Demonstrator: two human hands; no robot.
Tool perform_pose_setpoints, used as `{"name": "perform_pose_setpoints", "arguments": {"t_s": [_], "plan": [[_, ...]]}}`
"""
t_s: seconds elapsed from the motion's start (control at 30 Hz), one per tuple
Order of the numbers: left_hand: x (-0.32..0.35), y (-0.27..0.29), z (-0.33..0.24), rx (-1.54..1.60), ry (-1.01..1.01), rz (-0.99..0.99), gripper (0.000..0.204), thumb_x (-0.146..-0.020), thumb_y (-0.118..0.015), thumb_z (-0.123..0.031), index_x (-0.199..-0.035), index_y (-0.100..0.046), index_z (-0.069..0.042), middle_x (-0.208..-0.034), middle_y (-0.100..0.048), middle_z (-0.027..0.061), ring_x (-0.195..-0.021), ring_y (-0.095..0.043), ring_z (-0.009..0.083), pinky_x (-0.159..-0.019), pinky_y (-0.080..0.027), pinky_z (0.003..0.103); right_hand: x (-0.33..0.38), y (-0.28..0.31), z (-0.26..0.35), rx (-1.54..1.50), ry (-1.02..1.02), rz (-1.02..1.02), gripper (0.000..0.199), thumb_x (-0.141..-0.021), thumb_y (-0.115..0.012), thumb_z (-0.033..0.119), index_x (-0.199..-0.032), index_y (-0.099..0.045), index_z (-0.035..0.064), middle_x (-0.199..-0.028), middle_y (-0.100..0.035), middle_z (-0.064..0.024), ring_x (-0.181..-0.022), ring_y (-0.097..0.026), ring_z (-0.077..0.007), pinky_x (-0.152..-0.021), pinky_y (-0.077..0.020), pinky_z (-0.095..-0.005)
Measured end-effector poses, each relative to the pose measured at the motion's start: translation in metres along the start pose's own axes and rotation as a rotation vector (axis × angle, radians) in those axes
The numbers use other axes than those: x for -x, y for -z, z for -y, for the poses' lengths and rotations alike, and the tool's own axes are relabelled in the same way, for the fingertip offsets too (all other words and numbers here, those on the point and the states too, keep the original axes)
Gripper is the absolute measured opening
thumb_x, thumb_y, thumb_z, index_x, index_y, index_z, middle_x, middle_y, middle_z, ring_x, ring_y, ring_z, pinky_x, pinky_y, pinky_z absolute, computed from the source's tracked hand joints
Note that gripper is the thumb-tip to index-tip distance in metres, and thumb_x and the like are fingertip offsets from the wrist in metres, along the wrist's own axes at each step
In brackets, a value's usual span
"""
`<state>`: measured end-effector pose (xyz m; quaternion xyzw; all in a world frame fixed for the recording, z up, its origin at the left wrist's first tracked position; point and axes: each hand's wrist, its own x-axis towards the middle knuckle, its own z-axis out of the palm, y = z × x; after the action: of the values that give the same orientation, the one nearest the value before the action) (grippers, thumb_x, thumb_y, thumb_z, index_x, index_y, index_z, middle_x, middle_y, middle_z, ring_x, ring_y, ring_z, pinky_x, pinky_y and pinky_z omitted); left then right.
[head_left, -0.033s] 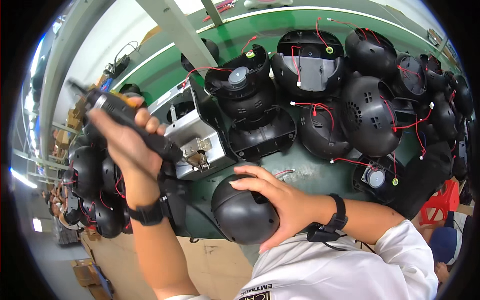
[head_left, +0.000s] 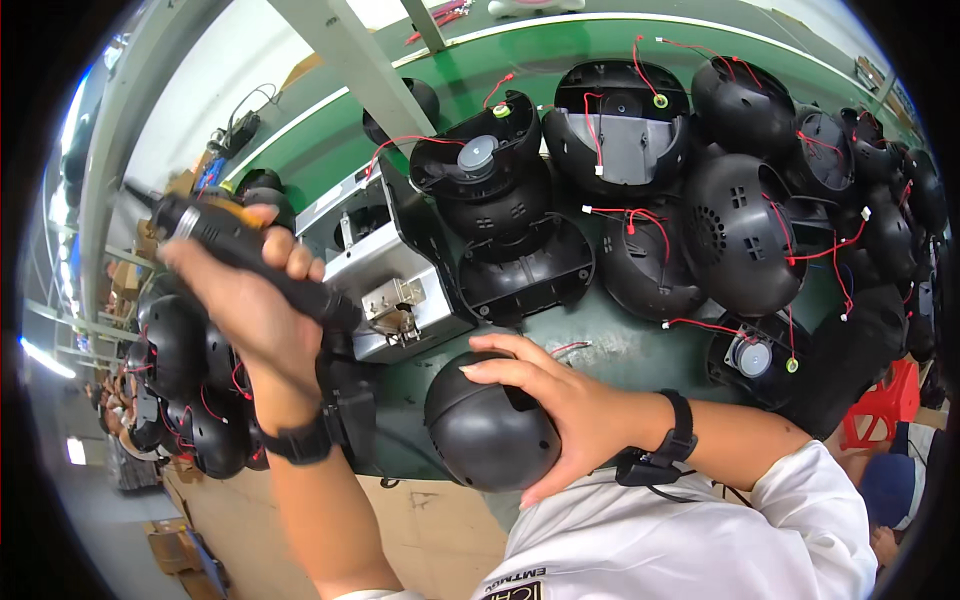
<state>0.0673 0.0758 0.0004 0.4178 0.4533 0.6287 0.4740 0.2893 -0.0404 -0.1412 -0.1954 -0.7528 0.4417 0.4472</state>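
Observation:
Raised at the left, my left hand (head_left: pixel 245 300) is closed around a black electric screwdriver (head_left: pixel 235 245) with an orange part on its side. Its narrow tip points up and left, and motion blurs both tool and hand. My right hand (head_left: pixel 580 410) grips a glossy black round plastic housing (head_left: pixel 490 435) from its right side, fingers over the top and thumb underneath. The housing is near the table's front edge, close to my body. A seam crosses it, and small holes show near my palm. Its underside is hidden.
A silver metal box (head_left: pixel 425 285) stands behind the screwdriver. Several black housing shells (head_left: pixel 745 235) with red wires crowd the green table (head_left: pixel 600 350) at the back and right, some bearing a round speaker (head_left: pixel 478 153). More shells (head_left: pixel 175 345) are stacked left. A red stool (head_left: pixel 880 405) is at right.
My left hand and the screwdriver have shifted slightly left and down. The right hand and the round housing have barely moved.

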Motion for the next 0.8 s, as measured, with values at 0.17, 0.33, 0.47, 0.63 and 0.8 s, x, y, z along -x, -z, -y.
{"name": "perform_pose_setpoints", "arguments": {"t_s": [0.17,0.33,0.47,0.63,0.8], "plan": [[0.02,0.015,0.003,-0.019,-0.28,0.061,0.098,-0.083,-0.027,-0.096,-0.108,-0.057,-0.007,-0.066,-0.044,-0.0004,-0.059,-0.042,0.0148,-0.06,-0.041,0.031,0.001,0.0,0.0,-0.023,-0.048,0.014,0.125,-0.054,-0.099,0.037,-0.157,-0.033,0.0121,-0.158,-0.029,-0.0208,-0.149,-0.027,-0.0429,-0.117,-0.0367,-0.0526],[0.019,0.004,0.016,-0.05,-0.261,0.008,0.101,-0.083,-0.021,-0.096,-0.101,-0.057,-0.004,-0.062,-0.046,0.0008,-0.054,-0.044,0.0157,-0.057,-0.043,0.031,0.0,0.002,-0.002,-0.036,-0.044,0.012,0.127,-0.053,-0.1,0.038,-0.157,-0.032,0.0123,-0.157,-0.029,-0.0224,-0.148,-0.028,-0.0437,-0.117,-0.0365,-0.052],[0.013,0.008,0.021,-0.071,-0.26,0.007,0.1,-0.086,-0.021,-0.094,-0.102,-0.057,-0.002,-0.062,-0.047,0.0012,-0.055,-0.046,0.0155,-0.057,-0.044,0.031,-0.002,0.002,-0.001,-0.028,-0.04,0.009,0.127,-0.053,-0.1,0.039,-0.157,-0.031,0.0121,-0.156,-0.029,-0.0238,-0.147,-0.03,-0.0445,-0.117,-0.0361,-0.0515],[0.01,0.007,0.022,-0.107,-0.276,-0.076,0.098,-0.089,-0.019,-0.091,-0.101,-0.057,-0.002,-0.063,-0.046,0.0011,-0.055,-0.047,0.0157,-0.056,-0.045,0.031,-0.002,0.001,-0.003,-0.032,-0.033,0.003,0.127,-0.053,-0.1,0.039,-0.157,-0.031,0.0118,-0.156,-0.029,-0.0244,-0.147,-0.031,-0.0446,-0.117,-0.036,-0.0513],[0.011,0.01,0.02,-0.145,-0.293,-0.136,0.097,-0.089,-0.018,-0.091,-0.102,-0.057,-0.003,-0.064,-0.047,0.0012,-0.055,-0.048,0.0156,-0.056,-0.045,0.03,-0.002,0.002,-0.002,-0.017,-0.026,0.004,0.128,-0.053,-0.1,0.039,-0.157,-0.031,0.0117,-0.156,-0.03,-0.0246,-0.146,-0.032,-0.0448,-0.117,-0.0359,-0.0512]]}}
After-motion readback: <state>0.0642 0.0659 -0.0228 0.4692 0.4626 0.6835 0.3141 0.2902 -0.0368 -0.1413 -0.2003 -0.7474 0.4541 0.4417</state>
